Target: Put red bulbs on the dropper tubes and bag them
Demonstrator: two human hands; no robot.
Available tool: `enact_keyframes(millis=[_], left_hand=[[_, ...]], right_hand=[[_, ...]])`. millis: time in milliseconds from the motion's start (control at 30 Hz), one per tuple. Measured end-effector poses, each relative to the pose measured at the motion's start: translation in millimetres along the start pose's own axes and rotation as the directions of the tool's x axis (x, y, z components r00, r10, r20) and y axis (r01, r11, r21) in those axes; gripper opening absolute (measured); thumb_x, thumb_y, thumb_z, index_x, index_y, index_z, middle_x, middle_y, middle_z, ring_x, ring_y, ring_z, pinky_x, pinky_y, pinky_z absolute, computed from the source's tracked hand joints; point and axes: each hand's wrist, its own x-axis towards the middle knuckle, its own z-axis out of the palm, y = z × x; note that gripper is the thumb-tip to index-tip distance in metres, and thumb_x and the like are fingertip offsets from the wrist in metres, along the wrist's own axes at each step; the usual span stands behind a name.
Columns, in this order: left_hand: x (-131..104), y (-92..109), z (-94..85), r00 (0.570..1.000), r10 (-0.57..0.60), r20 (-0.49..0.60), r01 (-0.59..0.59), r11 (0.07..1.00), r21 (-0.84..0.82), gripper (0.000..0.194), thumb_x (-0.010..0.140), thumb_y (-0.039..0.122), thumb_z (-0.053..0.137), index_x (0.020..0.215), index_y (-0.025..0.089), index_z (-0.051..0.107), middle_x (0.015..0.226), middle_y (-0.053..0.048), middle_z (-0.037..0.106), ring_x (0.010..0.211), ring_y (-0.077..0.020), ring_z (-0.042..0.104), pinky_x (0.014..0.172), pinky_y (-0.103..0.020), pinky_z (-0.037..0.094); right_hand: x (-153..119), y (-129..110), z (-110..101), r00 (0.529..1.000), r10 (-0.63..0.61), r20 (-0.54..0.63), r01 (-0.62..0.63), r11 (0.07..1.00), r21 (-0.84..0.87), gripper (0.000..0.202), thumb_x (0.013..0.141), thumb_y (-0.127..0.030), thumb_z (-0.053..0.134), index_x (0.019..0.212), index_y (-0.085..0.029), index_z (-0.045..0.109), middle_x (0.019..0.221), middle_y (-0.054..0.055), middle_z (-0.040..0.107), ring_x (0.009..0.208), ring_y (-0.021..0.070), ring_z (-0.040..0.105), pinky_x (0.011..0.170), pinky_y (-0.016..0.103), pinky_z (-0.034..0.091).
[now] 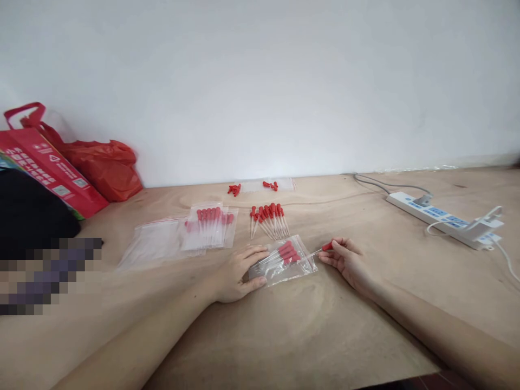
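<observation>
A clear zip bag (303, 271) holding several red-capped glass droppers (288, 252) lies in front of me. My left hand (239, 273) is closed on the bag's left end, fingers above and thumb below. My right hand (347, 260) pinches a single dropper by its red cap (327, 246); the thin glass tip points left, at the bag's right end. Whether the tip is inside the bag is hard to tell. Behind the bag lies a group of loose red-capped droppers (273, 212).
Filled bags (209, 222) and flat clear bags (152, 241) lie left. Loose red caps (234, 190) sit near the wall beside glass tubes. A white power strip (439, 216) with cables is right; red bags (105, 168) and a black item (32, 211) are far left.
</observation>
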Motion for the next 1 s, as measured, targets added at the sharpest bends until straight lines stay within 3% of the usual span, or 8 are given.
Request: enact_keyframes(millis=[100,300,500,600,767,1000], left_hand=[[0,-1,1.0,1.0,0.0,-0.006,0.0,1.0,-0.002,0.049,0.082,0.039,0.047,0.127,0.022,0.038,0.135,-0.007,0.037,0.124,-0.0224,0.032,0.102,-0.041,0.029],[0,-1,0.6,1.0,0.007,-0.007,-0.007,1.0,-0.008,0.049,0.082,0.038,0.048,0.126,0.02,0.039,0.135,-0.009,0.036,0.124,-0.0233,0.032,0.102,-0.042,0.028],[0,-1,0.8,1.0,0.016,-0.025,-0.017,1.0,-0.013,0.049,0.081,0.038,0.049,0.126,0.02,0.039,0.134,-0.008,0.037,0.124,-0.0235,0.033,0.102,-0.041,0.029],[0,-1,1.0,1.0,0.015,-0.022,-0.015,1.0,-0.011,0.049,0.081,0.038,0.049,0.126,0.02,0.04,0.134,-0.008,0.038,0.124,-0.0238,0.033,0.102,-0.041,0.03],[0,0,0.5,1.0,0.005,-0.011,-0.005,1.0,-0.004,0.049,0.082,0.037,0.048,0.126,0.02,0.04,0.133,-0.008,0.038,0.124,-0.0233,0.033,0.102,-0.041,0.029],[0,0,0.8,1.0,0.012,-0.029,-0.013,0.999,-0.03,0.047,0.081,0.036,0.05,0.125,0.021,0.041,0.133,-0.008,0.039,0.123,-0.0234,0.034,0.101,-0.042,0.03]], right_hand=[[-3,-4,1,0.994,0.059,0.093,-0.052,0.996,-0.077,0.031,0.059,-0.033,0.073,0.072,-0.018,0.05,0.067,-0.001,0.06,0.062,0.011,0.06,0.063,0.024,0.051],[-2,-13,6,0.953,0.162,0.257,-0.031,0.893,-0.449,0.035,0.054,-0.039,0.073,0.074,-0.015,0.058,0.054,-0.004,0.055,0.043,0.0046,0.046,0.04,0.017,0.036],[-2,-20,16,0.922,0.188,0.338,0.063,0.79,-0.61,0.037,0.067,-0.051,0.059,0.072,-0.014,0.061,0.045,-0.004,0.049,0.037,0.0049,0.041,0.034,0.017,0.03],[-1,-20,22,0.935,0.193,0.299,0.053,0.756,-0.653,0.034,0.064,-0.046,0.063,0.073,-0.014,0.06,0.051,-0.003,0.054,0.041,0.0055,0.044,0.036,0.016,0.029],[5,-19,29,0.938,0.195,0.286,0.049,0.744,-0.666,0.029,0.052,-0.036,0.073,0.054,-0.014,0.054,0.047,-0.004,0.051,0.043,0.0044,0.04,0.039,0.017,0.028],[4,-22,32,0.95,0.215,0.228,-0.015,0.757,-0.653,0.03,0.054,-0.038,0.069,0.051,-0.016,0.048,0.037,-0.007,0.042,0.032,0.0027,0.03,0.032,0.017,0.019]])
